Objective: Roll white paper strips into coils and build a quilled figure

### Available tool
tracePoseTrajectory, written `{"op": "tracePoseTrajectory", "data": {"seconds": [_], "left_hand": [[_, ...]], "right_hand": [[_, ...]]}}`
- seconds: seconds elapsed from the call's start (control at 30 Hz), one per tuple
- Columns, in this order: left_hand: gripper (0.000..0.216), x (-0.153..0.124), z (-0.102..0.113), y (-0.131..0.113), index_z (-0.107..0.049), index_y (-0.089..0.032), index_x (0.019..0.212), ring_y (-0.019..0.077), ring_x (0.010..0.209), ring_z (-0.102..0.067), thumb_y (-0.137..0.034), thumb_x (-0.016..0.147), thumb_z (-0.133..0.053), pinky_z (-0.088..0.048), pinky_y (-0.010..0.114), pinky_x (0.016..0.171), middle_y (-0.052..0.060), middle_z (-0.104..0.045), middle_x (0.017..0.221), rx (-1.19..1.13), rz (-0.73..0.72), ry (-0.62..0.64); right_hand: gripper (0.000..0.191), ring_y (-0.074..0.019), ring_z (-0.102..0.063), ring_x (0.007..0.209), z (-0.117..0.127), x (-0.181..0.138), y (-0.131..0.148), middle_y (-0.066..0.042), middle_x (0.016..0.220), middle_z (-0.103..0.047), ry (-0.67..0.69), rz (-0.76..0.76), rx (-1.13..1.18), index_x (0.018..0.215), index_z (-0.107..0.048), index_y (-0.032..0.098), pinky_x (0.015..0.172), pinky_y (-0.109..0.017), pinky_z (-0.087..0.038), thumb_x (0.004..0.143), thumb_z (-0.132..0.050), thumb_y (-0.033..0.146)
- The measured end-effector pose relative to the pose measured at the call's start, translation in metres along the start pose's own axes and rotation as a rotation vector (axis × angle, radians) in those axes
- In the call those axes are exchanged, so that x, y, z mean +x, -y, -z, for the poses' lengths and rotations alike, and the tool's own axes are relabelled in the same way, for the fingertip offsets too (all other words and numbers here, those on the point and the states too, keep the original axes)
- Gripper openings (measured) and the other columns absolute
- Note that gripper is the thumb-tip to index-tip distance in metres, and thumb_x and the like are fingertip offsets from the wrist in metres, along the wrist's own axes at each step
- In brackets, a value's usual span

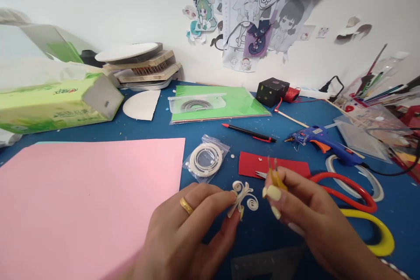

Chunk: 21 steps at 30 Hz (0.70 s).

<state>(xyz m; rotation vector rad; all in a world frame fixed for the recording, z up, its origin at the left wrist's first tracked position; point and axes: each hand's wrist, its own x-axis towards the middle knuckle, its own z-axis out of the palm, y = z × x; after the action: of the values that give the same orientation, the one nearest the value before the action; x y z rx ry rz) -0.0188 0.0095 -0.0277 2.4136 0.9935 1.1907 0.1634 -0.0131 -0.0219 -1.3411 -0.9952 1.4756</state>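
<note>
My left hand (190,223), with a gold ring on it, pinches a small white curled paper shape (243,197) with several spirals, held just above the blue table (157,127). My right hand (305,210) is closed round a thin yellow-handled tool (274,175) that points upward, close to the right of the paper shape. Both hands are low in the middle of the view. A red paper piece (259,164) lies just behind them.
A large pink sheet (82,197) lies at left. A bagged white coil (206,159), red-and-yellow scissors (361,201), blue glue gun (323,140), red-black pen (249,133), green sheets (236,103), black box (271,91), tissue pack (55,103) and stacked boards (144,68) surround the hands.
</note>
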Motion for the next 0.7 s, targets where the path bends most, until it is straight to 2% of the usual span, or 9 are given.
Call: {"op": "tracePoseTrajectory", "data": {"seconds": [0.1, 0.2, 0.3, 0.43, 0.7], "left_hand": [[0.019, 0.002, -0.001, 0.003, -0.06, -0.016, 0.087, 0.0111, 0.057, -0.056, -0.008, 0.07, -0.061, -0.048, 0.021, 0.05, 0.002, -0.062, 0.071, -0.016, -0.119, 0.026], [0.019, 0.002, -0.001, 0.005, -0.063, -0.018, 0.086, 0.0136, 0.062, -0.055, -0.01, 0.069, -0.063, -0.05, 0.027, 0.058, 0.003, -0.061, 0.074, -0.027, -0.186, 0.074], [0.018, 0.002, 0.0, 0.002, -0.065, -0.023, 0.082, 0.0158, 0.068, -0.053, -0.012, 0.069, -0.061, -0.049, 0.034, 0.071, 0.002, -0.059, 0.074, -0.043, -0.15, 0.071], [0.017, 0.002, 0.002, -0.004, -0.067, -0.025, 0.082, 0.016, 0.071, -0.053, -0.013, 0.071, -0.063, -0.045, 0.037, 0.081, 0.002, -0.057, 0.074, -0.072, -0.057, 0.086], [0.017, 0.001, 0.001, -0.007, -0.067, -0.028, 0.081, 0.0149, 0.071, -0.054, -0.015, 0.071, -0.063, -0.042, 0.038, 0.087, 0.0, -0.057, 0.074, -0.074, -0.021, 0.061]], "right_hand": [[0.026, -0.0057, -0.033, 0.048, 0.013, 0.003, 0.003, 0.005, 0.057, -0.043, -0.134, 0.043, 0.042, 0.071, -0.054, 0.021, 0.042, -0.015, -0.028, 0.067, -0.066, 0.044], [0.023, -0.0055, -0.027, 0.044, 0.025, 0.007, 0.007, 0.005, 0.055, -0.04, -0.231, 0.113, 0.054, 0.068, -0.053, 0.022, 0.038, -0.017, -0.024, 0.069, -0.065, 0.041], [0.022, -0.0057, -0.024, 0.043, 0.031, 0.01, 0.008, 0.005, 0.053, -0.038, -0.233, 0.158, 0.043, 0.066, -0.051, 0.022, 0.038, -0.019, -0.02, 0.075, -0.06, 0.039], [0.022, -0.0063, -0.024, 0.043, 0.03, 0.011, 0.007, 0.005, 0.053, -0.038, -0.222, 0.158, 0.018, 0.065, -0.049, 0.021, 0.037, -0.02, -0.02, 0.076, -0.058, 0.039], [0.025, -0.0068, -0.024, 0.043, 0.029, 0.008, 0.008, 0.005, 0.051, -0.036, -0.21, 0.149, 0.004, 0.062, -0.048, 0.021, 0.037, -0.021, -0.02, 0.075, -0.059, 0.039]]}}
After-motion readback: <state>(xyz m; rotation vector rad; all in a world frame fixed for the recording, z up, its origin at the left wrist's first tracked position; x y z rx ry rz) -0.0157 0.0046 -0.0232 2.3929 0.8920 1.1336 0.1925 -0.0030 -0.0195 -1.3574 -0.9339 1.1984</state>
